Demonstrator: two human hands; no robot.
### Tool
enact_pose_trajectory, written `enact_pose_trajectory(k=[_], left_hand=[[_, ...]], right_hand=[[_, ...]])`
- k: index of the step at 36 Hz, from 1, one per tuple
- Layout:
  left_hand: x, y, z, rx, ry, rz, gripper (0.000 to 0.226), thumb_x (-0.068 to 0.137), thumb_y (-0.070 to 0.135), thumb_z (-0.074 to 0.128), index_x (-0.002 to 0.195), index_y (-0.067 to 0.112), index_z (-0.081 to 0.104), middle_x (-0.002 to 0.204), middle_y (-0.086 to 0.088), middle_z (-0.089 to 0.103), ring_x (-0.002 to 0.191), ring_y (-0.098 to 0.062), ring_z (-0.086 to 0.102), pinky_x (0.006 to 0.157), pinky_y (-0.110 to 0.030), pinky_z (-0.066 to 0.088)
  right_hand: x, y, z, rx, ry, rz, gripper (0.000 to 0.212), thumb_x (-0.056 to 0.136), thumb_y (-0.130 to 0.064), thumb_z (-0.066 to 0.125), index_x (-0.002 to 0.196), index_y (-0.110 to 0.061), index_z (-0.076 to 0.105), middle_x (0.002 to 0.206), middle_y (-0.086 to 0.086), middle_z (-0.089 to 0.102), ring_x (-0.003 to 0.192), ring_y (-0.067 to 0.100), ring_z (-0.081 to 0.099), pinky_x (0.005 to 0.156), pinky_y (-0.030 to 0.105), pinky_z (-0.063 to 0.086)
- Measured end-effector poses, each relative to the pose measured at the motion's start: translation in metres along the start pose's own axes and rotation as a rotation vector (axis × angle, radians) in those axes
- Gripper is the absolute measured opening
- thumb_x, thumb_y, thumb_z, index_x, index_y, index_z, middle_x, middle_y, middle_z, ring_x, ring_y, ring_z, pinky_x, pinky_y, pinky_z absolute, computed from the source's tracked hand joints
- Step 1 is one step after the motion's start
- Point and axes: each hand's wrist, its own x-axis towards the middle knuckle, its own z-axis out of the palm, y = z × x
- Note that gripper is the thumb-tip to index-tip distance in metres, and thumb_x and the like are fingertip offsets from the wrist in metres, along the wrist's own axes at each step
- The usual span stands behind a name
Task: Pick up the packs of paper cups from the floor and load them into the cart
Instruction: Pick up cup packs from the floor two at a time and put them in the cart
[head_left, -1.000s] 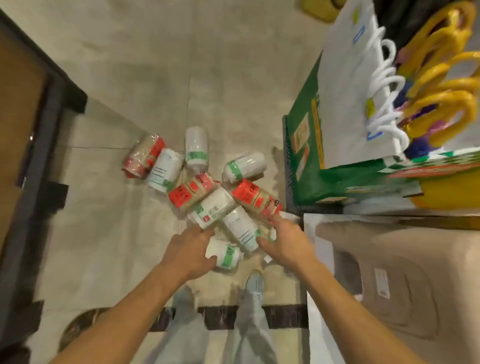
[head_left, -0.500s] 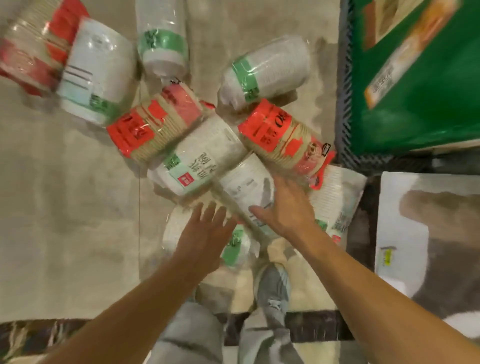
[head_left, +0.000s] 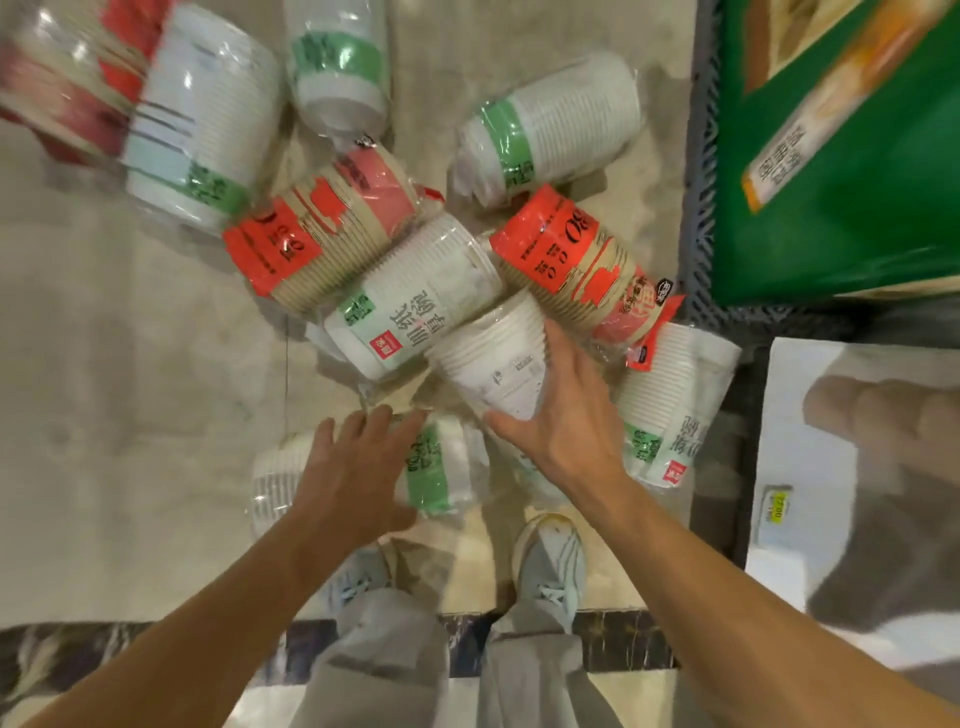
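- We find the packs of paper cups lying in a loose heap on the tiled floor (head_left: 130, 364), none of them in the cart (head_left: 701, 234), whose dark grid wall stands at the right of the heap.
- The right hand (head_left: 566, 415) grips the white pack (head_left: 488, 364) at the near side of the heap. The thumb is set against its narrow end and the fingers (head_left: 550, 338) are curled down its far side.
- The left hand (head_left: 353, 478) is spread flat, fingers straight and apart, over the green-banded pack (head_left: 431, 467) nearest the feet. We cannot tell whether it touches the wrapper.
- The printed white pack (head_left: 415, 306) lies just beside the gripped one, touching it.
- Two red-labelled packs flank the middle of the heap: the left red pack (head_left: 311, 239) and the right red pack (head_left: 576, 260), the latter against the right hand's fingertips.
- Another pack (head_left: 675, 405) lies to the right of the right wrist, close to the cart.
- Further packs lie at the far edge of the heap, blurred.
- A green box (head_left: 831, 156) sits in the cart.
- Two grey shoes (head_left: 550, 566) stand below the hands.
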Motion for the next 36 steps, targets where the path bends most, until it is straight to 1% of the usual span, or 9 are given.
enact_pose_trajectory(k=[6,10,14,17,19,22,26,31,36], left_hand=[[-0.115,-0.026,-0.114,-0.494,0.133,-0.211,0.111,0.051,0.069,0.084,0.145,0.031,0.04,0.134,0.004,0.057,0.119,-0.022,0.057,0.095,-0.043,0.051],[-0.209,-0.042,-0.205,-0.88,0.348,-0.343,0.087,0.049,0.056,0.094,0.116,0.049,0.039,0.101,0.03,0.051,0.094,0.017,0.053,0.072,-0.007,0.039],[-0.308,-0.057,-0.295,-1.084,0.556,-0.419,0.082,0.056,0.041,0.097,0.118,0.04,0.043,0.098,0.027,0.056,0.085,0.025,0.055,0.065,0.0,0.04],[-0.391,-0.068,-0.354,-1.198,0.705,-0.491,0.079,0.057,0.039,0.097,0.113,0.04,0.041,0.095,0.03,0.051,0.077,0.019,0.055,0.061,-0.004,0.041],[-0.445,-0.075,-0.385,-1.262,0.788,-0.508,0.076,0.057,0.045,0.096,0.112,0.043,0.044,0.099,0.03,0.055,0.087,0.014,0.055,0.069,-0.009,0.04],[-0.526,-0.083,-0.419,-1.346,0.927,-0.557,0.086,0.054,0.05,0.096,0.124,0.039,0.046,0.108,0.022,0.062,0.099,-0.006,0.064,0.081,-0.032,0.053],[-0.624,-0.086,-0.442,-1.342,1.142,-0.633,0.09,0.05,0.057,0.094,0.126,0.04,0.048,0.109,0.024,0.064,0.097,0.004,0.063,0.07,-0.02,0.049],[-0.719,-0.074,-0.443,-1.322,1.407,-0.772,0.107,0.052,0.061,0.091,0.142,0.038,0.039,0.109,0.03,0.052,0.095,0.004,0.055,0.072,-0.019,0.043],[-0.792,-0.031,-0.418,-1.294,1.644,-0.939,0.098,0.057,0.057,0.091,0.136,0.047,0.035,0.113,0.035,0.05,0.098,0.009,0.054,0.074,-0.016,0.043]], right_hand=[[-0.071,-0.083,-0.103,0.003,0.049,-0.079,0.122,0.07,-0.062,0.083,0.163,-0.029,0.012,0.16,0.004,0.033,0.145,0.026,0.036,0.108,0.054,0.045],[-0.124,-0.166,-0.191,0.077,0.065,-0.169,0.12,0.07,-0.062,0.083,0.163,-0.026,0.016,0.155,0.004,0.04,0.142,0.024,0.038,0.111,0.048,0.041],[-0.19,-0.265,-0.282,0.112,0.114,-0.306,0.118,0.071,-0.059,0.083,0.163,-0.023,0.018,0.159,0.003,0.038,0.143,0.022,0.037,0.113,0.038,0.037],[-0.244,-0.338,-0.343,0.161,0.131,-0.451,0.118,0.068,-0.065,0.078,0.161,-0.024,0.02,0.156,-0.002,0.041,0.141,0.017,0.038,0.112,0.033,0.036],[-0.278,-0.381,-0.376,0.174,0.14,-0.539,0.118,0.066,-0.061,0.081,0.161,-0.027,0.02,0.153,-0.002,0.043,0.14,0.018,0.04,0.112,0.037,0.04],[-0.327,-0.441,-0.415,0.21,0.159,-0.677,0.113,0.064,-0.056,0.086,0.157,-0.034,0.025,0.15,-0.008,0.046,0.137,0.016,0.043,0.106,0.044,0.046],[-0.376,-0.513,-0.442,0.221,0.103,-0.887,0.108,0.061,-0.054,0.088,0.152,-0.029,0.035,0.141,-0.005,0.054,0.132,0.02,0.049,0.105,0.046,0.046],[-0.422,-0.581,-0.438,0.182,-0.047,-1.155,0.112,0.061,-0.054,0.089,0.153,-0.024,0.035,0.144,-0.001,0.054,0.134,0.019,0.048,0.109,0.043,0.044],[-0.472,-0.621,-0.413,0.144,-0.235,-1.353,0.118,0.056,-0.06,0.085,0.156,-0.026,0.032,0.144,0.001,0.054,0.136,0.021,0.049,0.108,0.047,0.046]])
